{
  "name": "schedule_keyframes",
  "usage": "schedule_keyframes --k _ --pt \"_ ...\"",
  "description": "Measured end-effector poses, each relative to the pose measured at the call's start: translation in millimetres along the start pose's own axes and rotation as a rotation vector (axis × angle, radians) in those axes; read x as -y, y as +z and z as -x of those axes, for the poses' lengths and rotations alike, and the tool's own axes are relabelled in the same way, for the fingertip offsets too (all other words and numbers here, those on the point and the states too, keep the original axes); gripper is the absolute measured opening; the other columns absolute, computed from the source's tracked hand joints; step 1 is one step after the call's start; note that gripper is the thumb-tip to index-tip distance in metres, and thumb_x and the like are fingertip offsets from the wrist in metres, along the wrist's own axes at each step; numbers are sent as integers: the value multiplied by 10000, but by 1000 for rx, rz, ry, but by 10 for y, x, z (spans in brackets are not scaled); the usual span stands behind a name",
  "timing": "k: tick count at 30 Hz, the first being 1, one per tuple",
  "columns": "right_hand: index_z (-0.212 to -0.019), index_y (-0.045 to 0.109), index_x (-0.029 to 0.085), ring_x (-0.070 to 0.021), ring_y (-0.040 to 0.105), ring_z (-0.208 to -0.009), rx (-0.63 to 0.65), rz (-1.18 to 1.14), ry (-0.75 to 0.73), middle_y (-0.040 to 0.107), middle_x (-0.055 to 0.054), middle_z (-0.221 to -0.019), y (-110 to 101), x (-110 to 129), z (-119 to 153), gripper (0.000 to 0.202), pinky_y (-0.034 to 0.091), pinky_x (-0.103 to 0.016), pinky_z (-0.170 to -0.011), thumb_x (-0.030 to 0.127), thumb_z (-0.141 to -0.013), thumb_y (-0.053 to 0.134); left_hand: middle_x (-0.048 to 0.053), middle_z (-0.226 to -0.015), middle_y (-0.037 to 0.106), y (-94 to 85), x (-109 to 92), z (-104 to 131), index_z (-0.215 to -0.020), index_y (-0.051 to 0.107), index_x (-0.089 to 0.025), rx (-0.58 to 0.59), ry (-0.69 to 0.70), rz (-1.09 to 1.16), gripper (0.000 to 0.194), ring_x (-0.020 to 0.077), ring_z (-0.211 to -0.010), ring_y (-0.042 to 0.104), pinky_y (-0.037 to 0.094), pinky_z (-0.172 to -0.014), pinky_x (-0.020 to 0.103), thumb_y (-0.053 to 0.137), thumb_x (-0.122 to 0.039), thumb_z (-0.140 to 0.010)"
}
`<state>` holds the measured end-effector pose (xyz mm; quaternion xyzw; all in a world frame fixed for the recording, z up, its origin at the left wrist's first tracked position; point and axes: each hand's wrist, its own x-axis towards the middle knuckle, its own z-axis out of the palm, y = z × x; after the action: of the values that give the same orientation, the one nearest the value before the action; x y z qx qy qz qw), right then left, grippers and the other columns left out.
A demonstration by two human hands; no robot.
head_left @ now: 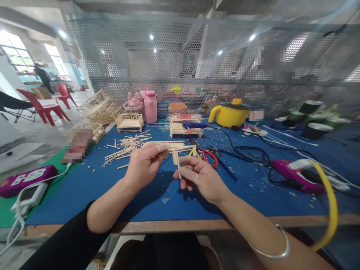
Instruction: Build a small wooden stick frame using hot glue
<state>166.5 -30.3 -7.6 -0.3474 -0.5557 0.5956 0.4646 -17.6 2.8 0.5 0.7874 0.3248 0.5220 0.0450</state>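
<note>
My left hand [146, 163] pinches one end of a small frame of thin wooden sticks [175, 156], held above the blue table. From the other side, the fingers of my right hand [204, 176] close on an upright stick of the same piece. Pale tape wraps fingers on both hands. Just behind my right hand lie red-handled pliers or cutters [211, 159], partly covered. Loose sticks [120, 152] are heaped to the left, with longer ones behind the left hand. A blue glue gun [194, 125] rests on a little wooden bed-like model [177, 131].
Finished-looking wooden models [131, 122] stand at the back left, near a pink thermos jug [151, 107]. A yellow electric pot [230, 114] is at the back. Black cords run to a purple power strip [298, 176] on the right; a phone [78, 144] stands left.
</note>
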Motion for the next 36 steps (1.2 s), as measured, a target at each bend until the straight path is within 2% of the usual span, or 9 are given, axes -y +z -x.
schedule_keyframes --k 12,26,30,36 --pt "-918 538 203 -96 595 -475 42 -4 2 699 -2 -701 1 -7 1 259 372 -180 -396 310 -739 693 21 -839 735 -8 -20 -8 -950 703 -205 -28 41 -54 180 124 -781 682 539 -686 207 551 -171 -860" --pt "-817 571 186 -85 584 -463 -3 27 30 687 -6 -696 15 -5 -11 223 371 -165 -372 367 -747 681 46 -916 735 -3 -25 21 -979 706 -193 -27 66 -79 201 128 -832 684 544 -748 216 531 -196 -880" --pt "-747 600 174 -63 549 -466 -27 58 28 677 -8 -717 27 20 -14 211 327 -156 -363 363 -724 690 36 -899 735 8 -44 26 -968 709 -203 -37 86 -97 212 123 -826 687 549 -748 216 511 -209 -891" --pt "-749 589 185 -50 492 -460 -58 33 66 654 8 -703 39 52 -8 207 271 -164 -383 341 -689 711 36 -941 737 -21 -55 22 -967 712 -197 -79 120 -137 199 118 -832 689 547 -744 199 531 -197 -884"
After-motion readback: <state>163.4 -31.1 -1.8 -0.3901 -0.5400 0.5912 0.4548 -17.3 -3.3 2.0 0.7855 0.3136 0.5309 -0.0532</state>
